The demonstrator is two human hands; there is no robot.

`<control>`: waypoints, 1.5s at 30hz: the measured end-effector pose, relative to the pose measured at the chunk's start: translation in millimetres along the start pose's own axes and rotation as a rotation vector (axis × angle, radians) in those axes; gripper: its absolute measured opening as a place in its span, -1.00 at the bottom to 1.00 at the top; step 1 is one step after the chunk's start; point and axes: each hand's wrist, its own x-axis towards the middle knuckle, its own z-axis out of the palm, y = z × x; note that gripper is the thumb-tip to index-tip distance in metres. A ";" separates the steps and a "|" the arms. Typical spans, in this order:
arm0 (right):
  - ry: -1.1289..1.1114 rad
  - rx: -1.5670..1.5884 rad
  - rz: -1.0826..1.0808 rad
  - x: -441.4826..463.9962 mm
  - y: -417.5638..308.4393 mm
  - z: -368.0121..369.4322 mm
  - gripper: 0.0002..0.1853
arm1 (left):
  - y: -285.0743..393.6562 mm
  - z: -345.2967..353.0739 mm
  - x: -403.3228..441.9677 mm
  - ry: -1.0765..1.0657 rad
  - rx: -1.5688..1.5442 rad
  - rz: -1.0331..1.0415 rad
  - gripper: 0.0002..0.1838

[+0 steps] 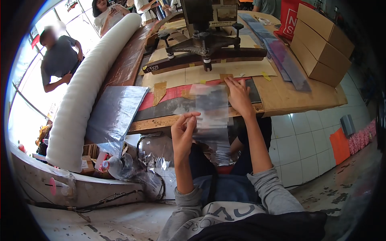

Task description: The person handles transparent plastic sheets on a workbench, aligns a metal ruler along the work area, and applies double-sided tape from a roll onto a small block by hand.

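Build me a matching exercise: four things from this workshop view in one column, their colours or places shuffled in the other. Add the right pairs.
1. Long roll
2. Boxes
3. Lettered bag
4. Right hand

A. Red
B. Farther forward over the table than the left hand
C. White
D. Brown

Pairs: 1-C, 2-D, 3-A, 4-B

Roll [94,88] along left of bench [285,94], near to far. Plastic sheets [116,106] right of roll, over near edge. Film [212,106] at near edge, middle. Bar [209,60] mid-bench, above board [177,80]. Strips [289,66] right of bar, boxes [321,44] right of strips. Bottle [117,166] below sheets, near left.
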 end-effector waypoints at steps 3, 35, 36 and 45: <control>0.033 0.173 0.015 8.0 22.0 -1.7 -0.64 | 13.4 -6.1 -30.6 -0.060 0.139 -0.033 -0.85; -0.030 1.247 0.358 -0.3 11.4 -74.6 -0.79 | -19.4 -12.6 -99.3 -0.377 0.382 -0.122 -0.86; -0.010 1.242 0.368 -6.2 9.9 -80.6 -0.80 | -20.5 -12.7 -99.5 -0.405 0.381 -0.116 -0.86; -0.414 0.311 0.186 -114.9 21.6 -86.4 -0.75 | -20.0 -13.3 -98.7 -0.641 0.293 0.042 -0.82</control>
